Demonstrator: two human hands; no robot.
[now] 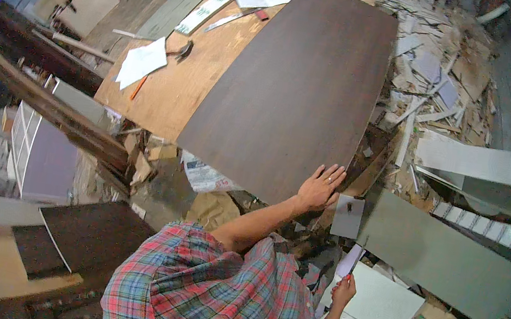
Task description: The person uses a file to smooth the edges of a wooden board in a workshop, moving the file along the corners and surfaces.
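A large dark brown wooden board (pixel 299 87) lies on a light plywood table top (pixel 138 102). My left hand (pixel 322 188) rests near the board's closest right corner, fingers stretched out and a ring on one of them. Lower right, away from the board, my right hand (pixel 343 291) is closed around a slim dark stick-like tool (pixel 356 262) that points upward; its exact kind is too small to make out. On the table to the left are a hammer (pixel 184 51), white paper sheets (pixel 142 63) and an orange pencil (pixel 139 87).
Scrap wood and broken pieces (pixel 438 88) litter the floor at the right. A grey-green panel (pixel 446 254) and a white panel (pixel 383 301) lie beside my right arm. White cabinet parts (pixel 499 163) stand at right; more dark panels (pixel 92 234) lie at left.
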